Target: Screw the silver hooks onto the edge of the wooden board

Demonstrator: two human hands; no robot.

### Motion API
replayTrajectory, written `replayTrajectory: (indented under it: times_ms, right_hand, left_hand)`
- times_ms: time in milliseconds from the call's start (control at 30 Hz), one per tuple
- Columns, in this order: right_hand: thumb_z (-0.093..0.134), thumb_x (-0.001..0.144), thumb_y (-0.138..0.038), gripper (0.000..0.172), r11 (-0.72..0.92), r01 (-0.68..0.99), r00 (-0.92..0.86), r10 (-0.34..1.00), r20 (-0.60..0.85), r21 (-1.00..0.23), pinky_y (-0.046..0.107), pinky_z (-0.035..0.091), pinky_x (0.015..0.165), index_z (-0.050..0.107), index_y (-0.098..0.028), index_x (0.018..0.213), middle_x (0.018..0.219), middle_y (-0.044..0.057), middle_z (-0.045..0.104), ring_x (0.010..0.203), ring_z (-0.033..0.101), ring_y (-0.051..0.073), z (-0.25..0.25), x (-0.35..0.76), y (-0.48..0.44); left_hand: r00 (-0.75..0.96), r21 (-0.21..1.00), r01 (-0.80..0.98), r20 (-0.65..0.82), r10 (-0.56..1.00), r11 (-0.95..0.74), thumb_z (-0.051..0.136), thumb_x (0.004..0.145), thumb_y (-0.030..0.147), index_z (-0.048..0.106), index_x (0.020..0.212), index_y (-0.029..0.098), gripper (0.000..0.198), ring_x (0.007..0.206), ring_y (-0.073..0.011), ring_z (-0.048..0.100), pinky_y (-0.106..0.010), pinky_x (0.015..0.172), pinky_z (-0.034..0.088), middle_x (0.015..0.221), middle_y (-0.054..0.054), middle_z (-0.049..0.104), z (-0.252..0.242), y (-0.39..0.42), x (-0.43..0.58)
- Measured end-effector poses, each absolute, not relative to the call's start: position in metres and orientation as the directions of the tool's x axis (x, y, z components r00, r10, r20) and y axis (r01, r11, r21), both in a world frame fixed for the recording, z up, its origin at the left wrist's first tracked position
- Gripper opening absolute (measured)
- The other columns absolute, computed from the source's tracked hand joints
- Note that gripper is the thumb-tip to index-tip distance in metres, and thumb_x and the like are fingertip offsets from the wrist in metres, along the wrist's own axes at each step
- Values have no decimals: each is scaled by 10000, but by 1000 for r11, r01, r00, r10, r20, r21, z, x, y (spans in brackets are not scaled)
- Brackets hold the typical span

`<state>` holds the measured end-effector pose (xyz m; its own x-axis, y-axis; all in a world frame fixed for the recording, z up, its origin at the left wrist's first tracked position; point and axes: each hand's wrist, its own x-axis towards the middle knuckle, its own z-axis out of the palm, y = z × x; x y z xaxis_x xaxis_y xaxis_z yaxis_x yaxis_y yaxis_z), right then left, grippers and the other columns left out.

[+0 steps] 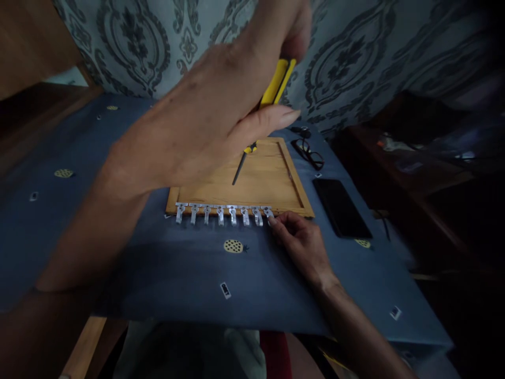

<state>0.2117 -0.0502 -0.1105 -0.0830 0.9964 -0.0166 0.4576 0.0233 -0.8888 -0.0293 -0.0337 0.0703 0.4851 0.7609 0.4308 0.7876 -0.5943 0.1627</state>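
My left hand (pixel 232 100) is raised high over the board, its fingers closed round the yellow handle of a screwdriver (pixel 277 84). The dark shaft of that screwdriver points down and slightly left, its tip above the wooden board (pixel 252 179). Along the board's near edge runs a row of several silver metal hooks (pixel 232 215). At the right end of this row, my right hand (pixel 302 242) pinches the last hook (pixel 268 212) between thumb and fingertips. The board lies flat and has a raised wooden frame; my left hand and forearm hide its far left part.
The table wears a blue cloth (pixel 177 273) with pineapple prints. A black phone (pixel 341 208) lies right of the board, with dark-framed glasses (pixel 310 153) behind it. Patterned fabric (pixel 134 42) hangs at the back. A cluttered brown surface (pixel 410 173) stands at the right.
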Motion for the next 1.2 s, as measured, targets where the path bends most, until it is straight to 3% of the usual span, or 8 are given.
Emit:
replayTrajectory:
  times_ms: [167,267,467,667,900,1100,1200]
  right_hand:
    - [675,799,-576,401,29,446,-78,997,-7,-895,268,357,507,567,-216,658,535,-25,504,507,448,129,-110,212,-50]
    - [680,799,-586,410,26,434,-86,996,-13,-901,268,351,502,562,-218,663,538,-30,496,500,446,127,-112,212,-50]
    - [684,811,-604,429,33,435,-85,996,-5,-900,272,343,498,576,-215,668,535,-27,500,500,442,130,-111,212,-51]
    - [671,837,-595,425,50,452,-97,995,6,-891,276,348,498,586,-215,666,540,-17,519,510,448,135,-110,212,-51]
    - [649,854,-581,401,41,449,-104,995,-7,-892,279,377,529,573,-222,692,578,-18,528,532,468,139,-113,213,-51]
    - [640,871,-577,408,54,484,-94,996,10,-873,272,338,526,550,-229,678,558,-25,501,547,435,139,-114,213,-52]
    - [640,867,-583,412,62,486,-100,995,15,-872,274,331,526,550,-231,674,542,-23,504,550,444,144,-114,213,-51]
  left_hand:
    - [470,248,750,453,758,-613,458,968,450,432,1385,112,538,1057,-279,703,-380,756,486,1031,-50,602,62,-29,-28]
    - [457,239,758,468,756,-607,455,970,493,455,1366,145,527,986,-246,708,-363,727,469,851,10,546,58,-26,-27]
    - [494,172,761,471,731,-625,358,976,497,484,1326,158,504,834,-121,624,-361,781,430,893,34,474,54,-24,-28]
    - [508,151,768,449,735,-623,373,1033,404,484,1311,176,376,773,-119,578,-317,777,405,874,26,451,52,-27,-27]
    - [542,186,724,443,714,-664,447,1047,363,487,1325,171,340,628,-81,475,-291,685,381,904,11,557,44,-23,-25]
    - [587,211,704,366,722,-678,507,1030,268,504,1262,184,246,522,-82,366,-273,607,333,695,64,429,42,-23,-20]
    - [604,219,703,318,730,-677,518,1022,252,499,1243,198,229,518,-103,380,-286,599,324,654,71,418,41,-23,-18]
